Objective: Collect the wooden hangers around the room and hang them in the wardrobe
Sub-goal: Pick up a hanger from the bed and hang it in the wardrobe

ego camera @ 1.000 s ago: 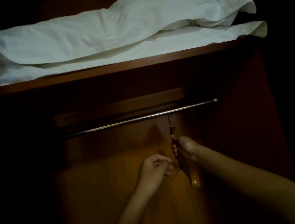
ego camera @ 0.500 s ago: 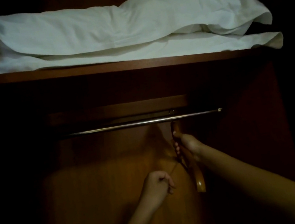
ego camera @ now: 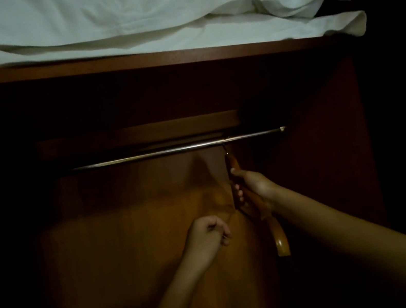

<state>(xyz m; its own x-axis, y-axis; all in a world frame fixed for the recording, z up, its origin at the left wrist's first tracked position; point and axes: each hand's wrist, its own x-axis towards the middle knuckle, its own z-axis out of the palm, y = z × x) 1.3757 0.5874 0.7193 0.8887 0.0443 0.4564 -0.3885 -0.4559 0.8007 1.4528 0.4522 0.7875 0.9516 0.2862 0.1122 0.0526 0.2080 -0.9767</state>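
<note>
- The step in hand, as I judge it, is seating the glossy orange-brown curved wooden hanger (ego camera: 280, 239) on the thin silver metal rail (ego camera: 155, 153) inside the dark reddish-brown wooden wardrobe (ego camera: 129, 234).
- The right hand (ego camera: 254, 188) holds the hanger just below its neck. Its fingers (ego camera: 238, 193) are wrapped round the wood.
- To do it well, check that the small metal hook (ego camera: 226, 150) goes fully over the rail before the grip loosens. The light is too dim to tell whether it is seated or only touching.
- Lower the weight gently, then let go slowly, so the hanger does not swing against the back panel.
- The left hand (ego camera: 208, 234) sits lower and to the left, close to the hanger but apart from it. Its fingers are curled in, and I cannot tell whether they pinch anything.
- The hanger is near the rail's right end, seen almost edge-on. One rounded arm tip hangs down below the right wrist, and the other arm is hidden.
- Its wood looks smooth and varnished, so a firm grip seems wise.
- Above, rumpled white bedding (ego camera: 144, 9) lies on the brown wooden shelf (ego camera: 126, 61), well clear of the rail.
</note>
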